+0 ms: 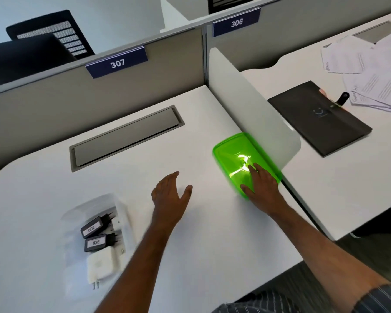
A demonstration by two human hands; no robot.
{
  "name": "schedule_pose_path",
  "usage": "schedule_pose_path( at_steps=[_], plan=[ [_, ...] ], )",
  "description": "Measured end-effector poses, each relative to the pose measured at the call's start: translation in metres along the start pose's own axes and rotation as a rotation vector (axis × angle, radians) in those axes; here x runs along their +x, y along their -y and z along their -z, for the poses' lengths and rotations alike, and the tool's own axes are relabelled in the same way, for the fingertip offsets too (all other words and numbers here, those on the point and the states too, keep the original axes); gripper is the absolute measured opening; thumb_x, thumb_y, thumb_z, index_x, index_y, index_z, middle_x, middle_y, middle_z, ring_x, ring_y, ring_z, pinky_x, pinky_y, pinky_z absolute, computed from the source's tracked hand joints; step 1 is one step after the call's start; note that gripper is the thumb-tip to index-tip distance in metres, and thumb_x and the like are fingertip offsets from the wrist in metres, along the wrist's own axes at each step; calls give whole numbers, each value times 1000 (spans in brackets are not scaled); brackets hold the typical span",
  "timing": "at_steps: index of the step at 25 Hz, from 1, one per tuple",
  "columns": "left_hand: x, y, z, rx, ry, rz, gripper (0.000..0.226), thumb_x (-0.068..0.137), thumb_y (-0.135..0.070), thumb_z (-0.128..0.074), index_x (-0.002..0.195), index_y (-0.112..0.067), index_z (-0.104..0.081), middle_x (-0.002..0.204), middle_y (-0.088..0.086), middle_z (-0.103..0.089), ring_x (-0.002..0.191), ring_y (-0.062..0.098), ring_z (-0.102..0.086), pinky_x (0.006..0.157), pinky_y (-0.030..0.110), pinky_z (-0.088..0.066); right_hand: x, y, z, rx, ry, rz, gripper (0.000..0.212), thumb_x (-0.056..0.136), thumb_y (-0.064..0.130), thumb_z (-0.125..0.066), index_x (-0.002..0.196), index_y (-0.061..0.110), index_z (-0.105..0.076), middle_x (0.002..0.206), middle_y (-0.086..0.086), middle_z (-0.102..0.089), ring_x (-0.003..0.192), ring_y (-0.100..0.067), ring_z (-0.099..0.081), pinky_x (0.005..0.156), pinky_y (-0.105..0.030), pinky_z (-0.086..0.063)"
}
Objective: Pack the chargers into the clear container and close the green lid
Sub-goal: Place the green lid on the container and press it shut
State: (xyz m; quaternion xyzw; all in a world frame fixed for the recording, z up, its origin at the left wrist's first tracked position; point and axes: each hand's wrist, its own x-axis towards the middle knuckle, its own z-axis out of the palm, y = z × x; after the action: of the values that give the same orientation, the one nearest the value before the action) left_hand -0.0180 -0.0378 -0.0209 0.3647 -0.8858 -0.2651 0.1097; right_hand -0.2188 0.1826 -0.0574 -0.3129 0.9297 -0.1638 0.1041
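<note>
A clear container (pixel 120 213) sits on the white desk at the lower left. Inside it lie two black chargers (pixel 95 227) (pixel 98 242) with white number labels, and a white charger (pixel 101 264) below them. The green lid (pixel 231 153) lies on the desk at the right, against the white divider, blurred by motion. My right hand (pixel 261 185) rests on the lid's near part with fingers spread over it. My left hand (pixel 169 192) hovers over the bare desk between container and lid, fingers apart, holding nothing.
A grey cable hatch (pixel 124 136) is set into the desk behind the container. A white divider (pixel 253 105) separates this desk from the neighbouring one, which carries a dark folder (pixel 318 118) and loose papers (pixel 375 77). Grey partition walls stand at the back.
</note>
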Motion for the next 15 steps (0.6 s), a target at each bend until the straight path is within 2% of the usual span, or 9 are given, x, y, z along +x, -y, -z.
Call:
schedule_pose_path(
  at_steps=[3, 6, 9, 12, 15],
  plan=[
    [10, -31, -30, -51, 113, 36, 76, 86, -66, -45, 146, -20, -50, 148, -1, -56, 141, 25, -47, 116, 45, -30, 9, -24, 5, -66, 47, 2, 79, 81, 56, -45, 138, 1, -53, 141, -27, -53, 123, -45, -56, 96, -56, -47],
    [17, -59, -61, -136, 231, 82, 64, 93, -47, -64, 148, -20, -47, 151, 0, -53, 140, 24, -46, 117, 42, -31, 14, -41, 9, -129, 75, 30, 78, 81, 55, -43, 134, 0, -57, 136, -28, -57, 119, -44, -60, 93, -54, -51],
    [22, -85, -87, -380, 342, 225, 64, 93, -39, -68, 149, -21, -44, 151, 4, -52, 139, 23, -49, 117, 43, -38, 14, -51, 8, -149, 83, 25, 76, 80, 55, -43, 132, 1, -59, 133, -27, -60, 115, -43, -63, 90, -52, -53],
    [26, -112, -103, -584, 361, 363, 62, 94, -29, -69, 150, -21, -42, 150, 7, -52, 136, 21, -52, 112, 38, -43, 12, -62, 3, -180, 68, 54, 74, 81, 54, -45, 132, 2, -60, 133, -27, -59, 117, -43, -61, 94, -51, -52],
    [27, -137, -108, -775, 328, 503, 59, 95, -23, -68, 148, -20, -43, 138, -4, -53, 125, 14, -52, 100, 26, -39, 10, -68, -1, -206, 30, 87, 72, 84, 54, -46, 133, 4, -59, 136, -26, -57, 124, -41, -57, 101, -50, -49]
  ],
)
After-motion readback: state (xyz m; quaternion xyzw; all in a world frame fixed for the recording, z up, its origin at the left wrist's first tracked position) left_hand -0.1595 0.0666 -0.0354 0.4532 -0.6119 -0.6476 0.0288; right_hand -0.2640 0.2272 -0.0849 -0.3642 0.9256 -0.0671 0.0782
